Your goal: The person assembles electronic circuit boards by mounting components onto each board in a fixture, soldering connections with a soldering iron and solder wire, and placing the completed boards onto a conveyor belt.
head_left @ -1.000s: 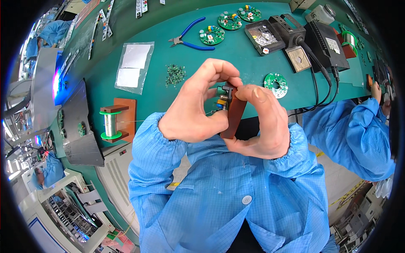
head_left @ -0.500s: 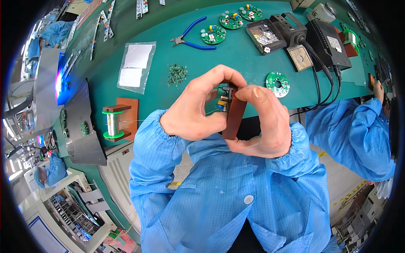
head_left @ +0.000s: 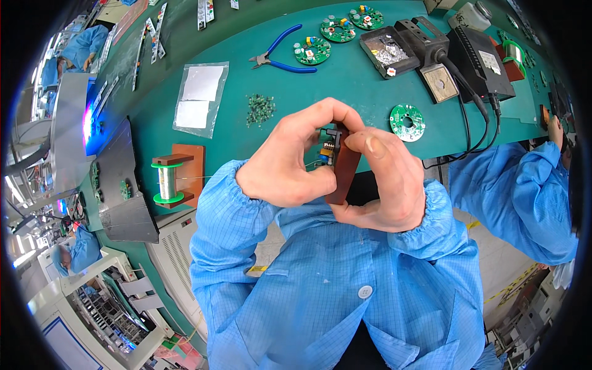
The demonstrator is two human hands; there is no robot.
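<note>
Between my hands, a reddish-brown block point(head_left: 346, 168) stands on edge at the near side of the bench. Against its left face sits a circuit board point(head_left: 327, 148) with yellow, blue and black parts, mostly hidden by my fingers. My left hand point(head_left: 295, 157) curls round the board's side, thumb and forefinger closed on it. My right hand point(head_left: 390, 179) grips the block, thumb on top and fingers at its lower end. A thin solder wire runs from a green-rimmed spool point(head_left: 167, 182) on a brown stand toward my left hand.
Blue-handled cutters point(head_left: 280, 60), round green boards point(head_left: 312, 50) and a bare round board point(head_left: 407, 123) lie on the green bench. A soldering station point(head_left: 478, 65) with cables stands at right. Small green pieces point(head_left: 261, 109) lie beside a clear bag point(head_left: 201, 98). A co-worker's sleeve point(head_left: 515, 197) is at right.
The brown block has tilted slightly and shows a little more of the board's parts. Both hands keep their hold, almost in place.
</note>
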